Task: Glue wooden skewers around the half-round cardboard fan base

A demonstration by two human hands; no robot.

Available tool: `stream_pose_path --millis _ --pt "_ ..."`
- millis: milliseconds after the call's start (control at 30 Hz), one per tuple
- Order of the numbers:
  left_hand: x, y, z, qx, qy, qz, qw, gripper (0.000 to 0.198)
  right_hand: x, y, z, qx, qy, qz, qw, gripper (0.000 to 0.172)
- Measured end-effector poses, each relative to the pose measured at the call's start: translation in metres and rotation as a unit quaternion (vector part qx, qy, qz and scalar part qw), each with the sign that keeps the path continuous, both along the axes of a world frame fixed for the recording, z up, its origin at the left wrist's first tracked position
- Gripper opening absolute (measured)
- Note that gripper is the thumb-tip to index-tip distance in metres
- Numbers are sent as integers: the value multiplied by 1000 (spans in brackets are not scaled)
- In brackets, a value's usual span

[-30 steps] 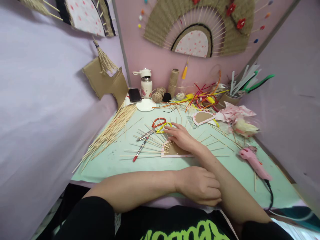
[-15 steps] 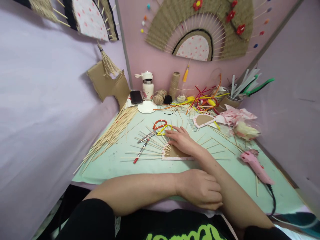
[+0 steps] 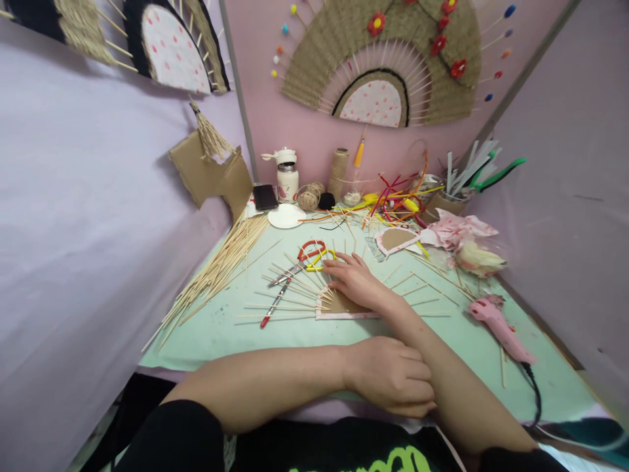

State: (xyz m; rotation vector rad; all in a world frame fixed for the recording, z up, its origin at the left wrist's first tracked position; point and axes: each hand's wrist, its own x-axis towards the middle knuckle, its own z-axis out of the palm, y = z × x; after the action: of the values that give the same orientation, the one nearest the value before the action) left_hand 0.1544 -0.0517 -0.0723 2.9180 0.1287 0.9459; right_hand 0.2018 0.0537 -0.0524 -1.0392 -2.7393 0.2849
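Note:
My right hand [image 3: 354, 280] lies flat with its fingers stretched out on a cardboard half-disc [image 3: 339, 305] edged in pink. Thin wooden skewers [image 3: 289, 288] fan out from under that half-disc to the left and right. My left hand [image 3: 390, 375] rests at the table's near edge against my right forearm, its fingers curled loosely with nothing visible in them. Scissors [image 3: 307, 257] with red and yellow handles lie just beyond my right fingertips. A red-tipped pen [image 3: 274, 305] lies left of the fan.
A pile of loose skewers [image 3: 216, 267] lies along the left. A pink glue gun [image 3: 498, 326] with a black cord sits at the right. Twine spools [image 3: 339, 172], a white bottle [image 3: 286, 177], a phone [image 3: 265, 196], pipe cleaners [image 3: 400, 196] and pink paper [image 3: 457, 229] crowd the back.
The view has shifted slightly; both hands keep the same places, right hand still pressed flat on the half-disc.

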Motion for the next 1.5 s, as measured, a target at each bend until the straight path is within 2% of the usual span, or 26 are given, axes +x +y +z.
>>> stream_pose_path --millis 200,300,400,467,533,667,800,967,1167,1500 --pt "0 0 0 4 15 -2 1000 28 2 2 1 6 8 -2 1000 34" --pt "-1 1 2 16 18 2 1000 27 6 6 4 17 18 -33 999 35" --pt "-5 0 5 46 1 37 998 28 10 10 4 22 14 -59 998 36" --pt "-10 -2 6 67 -14 104 992 29 11 11 2 22 9 -53 998 36" --pt "-18 -5 5 74 -5 199 977 28 10 11 0 20 6 -46 999 35" --pt "-34 -14 3 32 69 378 922 20 7 8 -2 20 7 -40 999 33" --pt "-42 -16 5 -22 124 463 877 14 6 9 -3 20 6 -35 999 31" --pt "-44 -12 6 -33 143 489 860 17 5 10 -4 18 -1 -35 999 29" --pt "-42 -8 -5 6 213 499 840 36 4 8 -2 19 -3 -39 999 29" --pt "-40 -7 -8 4 252 485 837 37 1 4 4 15 -14 -55 998 29"
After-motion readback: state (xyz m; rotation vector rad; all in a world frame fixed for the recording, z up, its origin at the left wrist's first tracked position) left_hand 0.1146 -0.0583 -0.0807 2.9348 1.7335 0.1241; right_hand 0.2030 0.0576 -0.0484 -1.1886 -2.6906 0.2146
